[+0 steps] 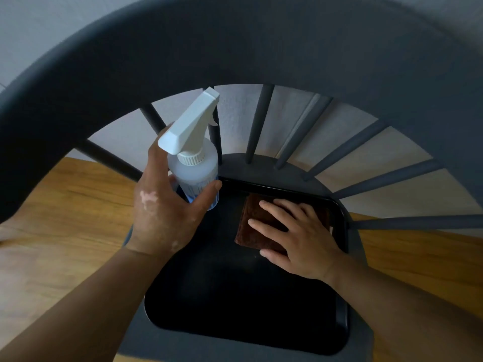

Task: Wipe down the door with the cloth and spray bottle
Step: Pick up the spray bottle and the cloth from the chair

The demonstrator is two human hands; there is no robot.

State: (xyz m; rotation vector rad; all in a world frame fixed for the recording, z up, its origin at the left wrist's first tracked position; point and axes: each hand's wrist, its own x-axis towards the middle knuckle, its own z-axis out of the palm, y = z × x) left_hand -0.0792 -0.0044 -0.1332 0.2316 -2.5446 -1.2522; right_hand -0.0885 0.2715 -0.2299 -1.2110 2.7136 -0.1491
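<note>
My left hand (pixel 167 212) is wrapped around a translucent spray bottle (pixel 194 168) with a white trigger head, held upright over the far left corner of a black tray (pixel 235 304). A folded brown cloth (pixel 251 226) lies in the tray's far right part. My right hand (pixel 295 236) rests flat on top of the cloth, fingers spread and pointing left. The fingers are not curled under the cloth. No door is in view.
The tray sits on the seat of a dark grey chair (pixel 261 48), whose curved backrest and spindles arch over the scene. Wooden floor (pixel 65 205) lies to the left and right. A pale wall (pixel 287 121) shows behind the spindles.
</note>
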